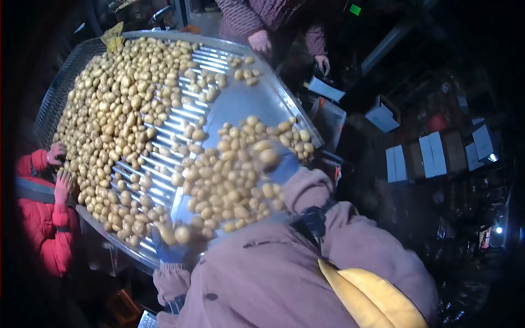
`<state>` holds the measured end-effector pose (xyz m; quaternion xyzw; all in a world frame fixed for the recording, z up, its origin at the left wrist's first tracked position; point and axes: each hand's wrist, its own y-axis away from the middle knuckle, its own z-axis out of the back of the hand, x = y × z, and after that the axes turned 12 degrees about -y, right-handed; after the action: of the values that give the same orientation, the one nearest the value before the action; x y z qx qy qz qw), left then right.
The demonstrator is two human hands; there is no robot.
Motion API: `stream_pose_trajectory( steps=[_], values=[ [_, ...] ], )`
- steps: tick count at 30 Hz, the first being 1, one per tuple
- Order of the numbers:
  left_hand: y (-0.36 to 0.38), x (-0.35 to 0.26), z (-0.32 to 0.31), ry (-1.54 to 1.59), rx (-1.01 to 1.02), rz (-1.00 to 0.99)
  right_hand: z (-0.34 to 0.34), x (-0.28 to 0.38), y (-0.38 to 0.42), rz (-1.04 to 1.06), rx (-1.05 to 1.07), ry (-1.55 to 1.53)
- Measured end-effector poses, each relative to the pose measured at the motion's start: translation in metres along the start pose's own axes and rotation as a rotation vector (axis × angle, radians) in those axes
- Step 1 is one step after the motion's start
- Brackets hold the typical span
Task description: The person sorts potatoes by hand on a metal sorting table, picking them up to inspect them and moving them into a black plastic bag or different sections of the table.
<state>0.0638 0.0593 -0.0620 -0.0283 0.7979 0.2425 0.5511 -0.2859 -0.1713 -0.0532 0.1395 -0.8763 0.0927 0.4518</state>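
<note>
Both my hands wear blue gloves and are blurred by motion. My right hand (284, 165) is over the near right part of the potato heap, with potatoes (267, 157) in its fingers. At the near left edge of the sorting table, my left hand (168, 250) holds potatoes (182, 235) against the glove; its fingers are mostly hidden. Loose potatoes (224, 175) lie around and between the hands on a smooth metal sheet (235, 104). A larger pile of potatoes (120, 98) covers the slatted metal grate (169, 131) beyond.
At the left edge a person in a red jacket (46, 229) has both hands on the pile. Another person in a patterned sleeve (240, 19) stands across the table. White boxes (432, 154) stand on the right. A yellow leaf-like scrap (113, 37) lies on the far rim.
</note>
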Motion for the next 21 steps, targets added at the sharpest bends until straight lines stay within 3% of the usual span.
stream_pose_trajectory(
  steps=[1, 2, 3, 7, 10, 11, 15, 16, 17, 18, 20, 21],
  values=[
    [0.003, 0.004, 0.000, -0.013, -0.025, -0.009, 0.018, 0.025, -0.009, -0.132, -0.240, -0.469],
    [0.007, 0.005, -0.003, -0.026, -0.051, -0.017, 0.047, 0.042, -0.014, -0.029, -0.204, -0.390],
    [0.010, 0.000, -0.004, 0.571, -0.007, 0.249, 0.077, 0.058, -0.019, 0.076, -0.176, -0.312],
    [0.022, -0.004, -0.030, 0.509, 0.048, 0.168, 0.179, 0.097, -0.034, 0.151, -0.647, -0.555],
    [0.021, -0.003, -0.049, 0.338, -0.031, 0.041, 0.230, 0.090, -0.037, 0.131, -0.752, -0.547],
    [0.010, 0.027, -0.023, 0.103, -0.118, -0.026, 0.235, 0.079, -0.042, 0.107, -0.763, -0.544],
    [0.034, 0.001, -0.009, 0.405, -0.261, 0.017, 0.220, 0.033, -0.058, 0.021, -0.730, -0.503],
    [0.036, 0.000, -0.002, 0.539, -0.337, 0.043, 0.205, 0.018, -0.058, 0.005, -0.589, -0.332],
    [0.040, 0.011, 0.014, 0.415, -0.418, -0.024, 0.192, 0.008, -0.057, -0.001, -0.447, -0.159],
    [0.043, 0.022, 0.031, 0.287, -0.506, -0.081, 0.153, 0.009, -0.055, -0.058, -0.481, -0.162],
    [0.070, 0.000, 0.057, 0.524, -0.460, -0.076, 0.055, 0.021, -0.056, -0.167, -0.540, -0.159],
    [0.081, -0.001, 0.073, 0.426, -0.552, -0.122, 0.035, 0.021, -0.057, -0.169, -0.526, -0.117]
  ],
)
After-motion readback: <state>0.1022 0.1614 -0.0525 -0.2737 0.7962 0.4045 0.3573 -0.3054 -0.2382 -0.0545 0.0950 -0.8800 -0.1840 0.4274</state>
